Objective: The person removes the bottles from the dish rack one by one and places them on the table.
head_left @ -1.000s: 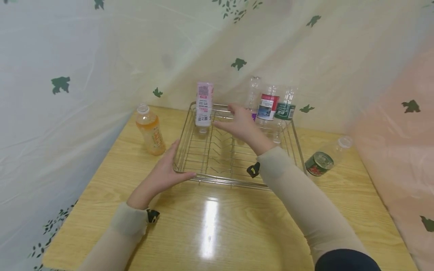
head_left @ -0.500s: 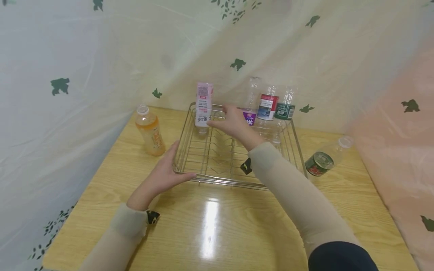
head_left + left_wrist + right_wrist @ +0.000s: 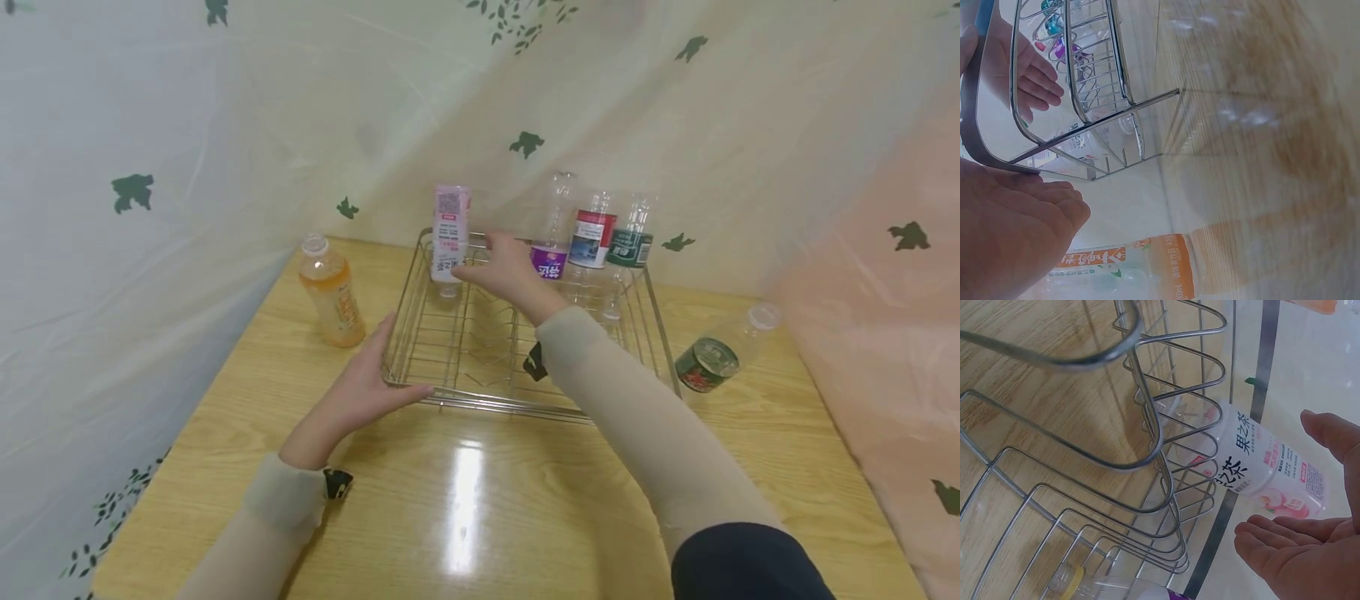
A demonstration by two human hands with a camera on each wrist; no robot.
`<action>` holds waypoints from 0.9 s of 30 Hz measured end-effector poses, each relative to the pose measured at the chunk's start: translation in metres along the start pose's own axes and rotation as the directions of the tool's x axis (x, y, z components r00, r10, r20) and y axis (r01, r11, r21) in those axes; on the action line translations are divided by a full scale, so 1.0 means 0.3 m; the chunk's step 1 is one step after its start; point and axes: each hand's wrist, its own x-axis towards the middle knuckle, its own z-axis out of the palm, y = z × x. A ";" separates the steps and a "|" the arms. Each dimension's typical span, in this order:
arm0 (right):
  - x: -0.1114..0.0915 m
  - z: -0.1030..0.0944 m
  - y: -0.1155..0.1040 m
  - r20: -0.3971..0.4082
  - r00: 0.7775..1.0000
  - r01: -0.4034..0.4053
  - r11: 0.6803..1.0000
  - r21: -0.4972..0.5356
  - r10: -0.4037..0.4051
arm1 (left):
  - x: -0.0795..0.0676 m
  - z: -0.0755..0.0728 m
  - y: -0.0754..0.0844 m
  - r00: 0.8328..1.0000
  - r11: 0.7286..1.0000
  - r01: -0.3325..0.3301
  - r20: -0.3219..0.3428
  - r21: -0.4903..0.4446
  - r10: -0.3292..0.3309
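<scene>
In the head view my left hand spans the front left corner of a wire dish rack, thumb along the front rim and fingers straight along the side. My right hand is over the back of the rack, thumb and fingers spread beside a pink-labelled fruit tea bottle. That bottle stands neck down among the wires; in the right wrist view its label faces the gap between thumb and fingers. Neck down to the right are a purple-labelled bottle, a red-labelled one and a green-labelled one.
An orange-labelled bottle stands on the wooden table left of the rack. To the right is a clear bottle with a green label. A patterned cloth hangs behind the table.
My right hand has moved left, away from the purple-labelled bottle and closer to the pink-labelled one, uncovering the purple label. My left hand has stayed at the rack's corner.
</scene>
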 end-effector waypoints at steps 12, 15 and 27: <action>0.031 0.025 0.002 -0.020 0.999 0.031 0.999 -0.027 -0.032 | -0.003 0.000 -0.001 1.000 1.000 0.001 -0.002 0.014 -0.001; 0.044 0.030 -0.002 -0.023 0.999 0.040 0.998 -0.040 -0.041 | -0.004 -0.001 -0.002 1.000 1.000 0.005 -0.004 0.020 -0.005; 0.071 0.052 -0.024 -0.042 0.999 0.001 1.000 0.016 -0.001 | -0.009 -0.002 0.004 1.000 1.000 0.001 -0.007 -0.010 -0.001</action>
